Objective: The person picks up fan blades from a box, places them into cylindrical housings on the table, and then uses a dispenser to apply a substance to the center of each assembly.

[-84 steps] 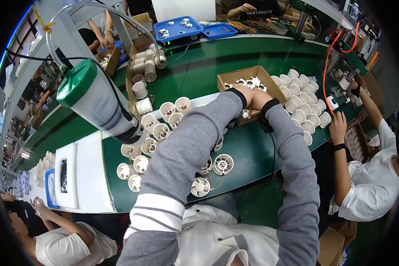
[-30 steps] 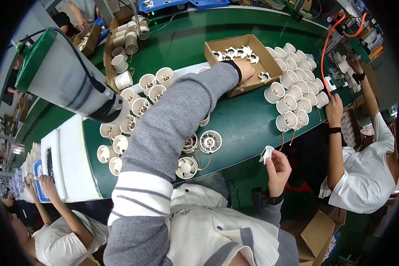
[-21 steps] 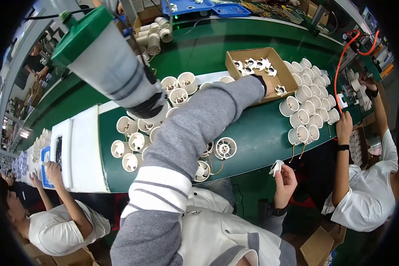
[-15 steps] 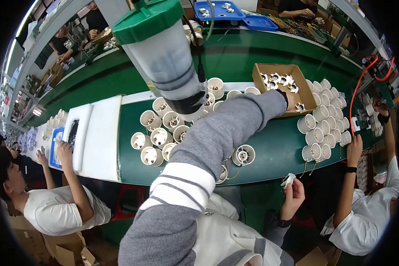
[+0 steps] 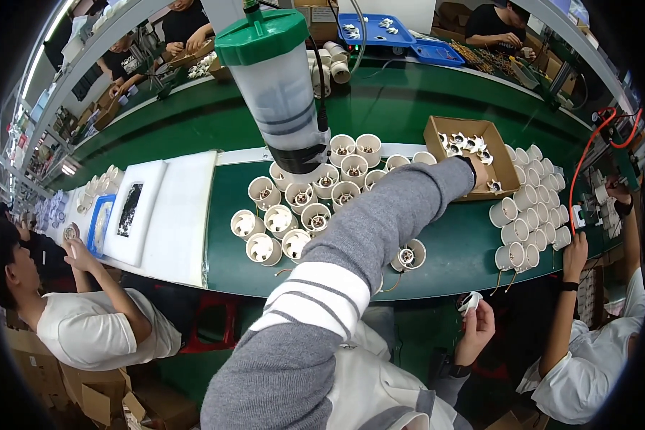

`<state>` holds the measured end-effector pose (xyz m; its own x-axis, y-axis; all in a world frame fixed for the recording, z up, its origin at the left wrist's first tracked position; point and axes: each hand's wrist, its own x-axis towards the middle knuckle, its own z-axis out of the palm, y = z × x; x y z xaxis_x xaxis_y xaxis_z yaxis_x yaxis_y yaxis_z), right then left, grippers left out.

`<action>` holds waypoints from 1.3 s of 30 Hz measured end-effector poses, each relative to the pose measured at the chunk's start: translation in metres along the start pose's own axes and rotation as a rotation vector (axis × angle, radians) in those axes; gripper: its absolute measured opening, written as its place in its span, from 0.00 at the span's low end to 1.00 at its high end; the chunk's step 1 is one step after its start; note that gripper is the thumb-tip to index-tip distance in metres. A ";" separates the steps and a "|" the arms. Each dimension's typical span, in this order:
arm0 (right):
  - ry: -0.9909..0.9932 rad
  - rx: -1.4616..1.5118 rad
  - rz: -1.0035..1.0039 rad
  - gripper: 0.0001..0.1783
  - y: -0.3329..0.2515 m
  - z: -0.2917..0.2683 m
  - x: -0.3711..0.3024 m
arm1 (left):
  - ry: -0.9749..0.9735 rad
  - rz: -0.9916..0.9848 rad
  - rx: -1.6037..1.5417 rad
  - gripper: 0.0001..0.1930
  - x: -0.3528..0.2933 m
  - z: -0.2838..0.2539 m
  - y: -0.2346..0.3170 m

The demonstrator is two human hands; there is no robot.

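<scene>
Head | right hand: pinching rotor, could totally fumble it with lazy squeeze | left hand: box around, can't tell grip

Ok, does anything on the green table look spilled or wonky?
Nothing looks spilled. Fans lie jumbled in the box. The right cups look odd because they seem to lie on their sides, while the left cups stand upright. They're bunched neatly, though, so it's probably no accident.
</scene>
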<state>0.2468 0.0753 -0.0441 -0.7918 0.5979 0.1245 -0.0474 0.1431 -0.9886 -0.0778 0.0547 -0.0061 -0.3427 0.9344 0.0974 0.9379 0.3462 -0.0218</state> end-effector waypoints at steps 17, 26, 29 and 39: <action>-0.001 0.092 -0.147 0.13 -0.030 0.017 0.000 | 0.223 -0.136 0.017 0.06 -0.013 -0.065 0.005; -0.173 0.669 -0.257 0.18 -0.048 0.020 -0.010 | 0.719 -0.056 -0.503 0.09 -0.099 -0.128 0.092; -0.319 1.036 -0.159 0.20 -0.067 0.044 -0.013 | 0.875 0.098 -0.605 0.08 -0.186 -0.147 0.116; -0.834 0.741 0.263 0.13 -0.093 0.123 -0.055 | 0.762 0.000 -2.357 0.17 -0.374 -0.089 0.129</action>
<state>0.2204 -0.0677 0.0306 -0.9743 -0.2085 0.0848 0.0515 -0.5737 -0.8175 0.1760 -0.2579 0.0429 -0.7653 0.5791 0.2810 -0.3685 -0.7521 0.5464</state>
